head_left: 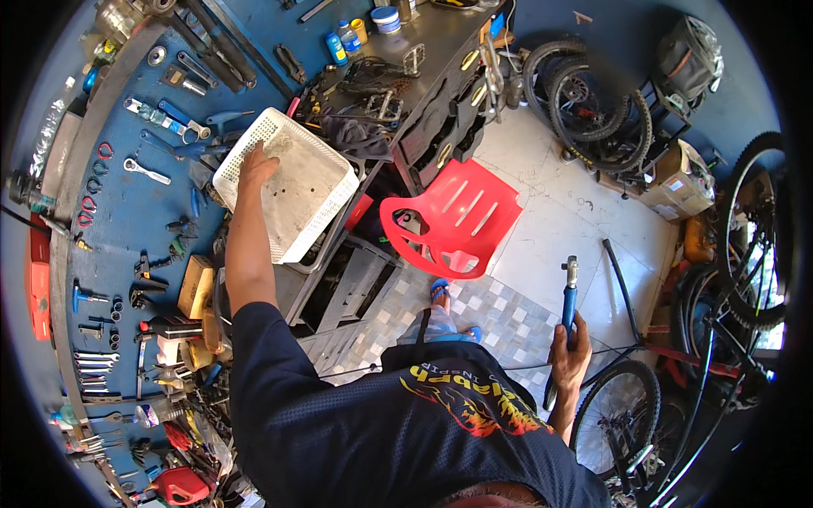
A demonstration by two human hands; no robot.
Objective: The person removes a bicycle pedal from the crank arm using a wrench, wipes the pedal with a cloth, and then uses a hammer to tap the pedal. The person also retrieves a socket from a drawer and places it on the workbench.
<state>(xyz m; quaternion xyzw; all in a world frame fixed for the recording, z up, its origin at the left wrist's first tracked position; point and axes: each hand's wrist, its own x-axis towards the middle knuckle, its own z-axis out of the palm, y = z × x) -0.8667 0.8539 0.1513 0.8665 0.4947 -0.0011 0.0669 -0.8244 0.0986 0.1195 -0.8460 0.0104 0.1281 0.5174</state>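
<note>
My left arm stretches forward over a white plastic basket with perforated sides and a dirty bottom holding a few small dark specks. At the basket's far left side is my left hand, fingers apart with nothing visible in them; whether it touches the rim is unclear. On the right, my right hand is closed around a ratchet wrench with a blue handle. Its metal head points up and away from me, and the lower end of the handle comes out below my hand.
Wrenches and other tools hang on a blue wall panel at left. Ahead stands a workbench with pedals and bottles. A red plastic chair is beside it. Bicycle wheels, a cardboard box and a bicycle line the right.
</note>
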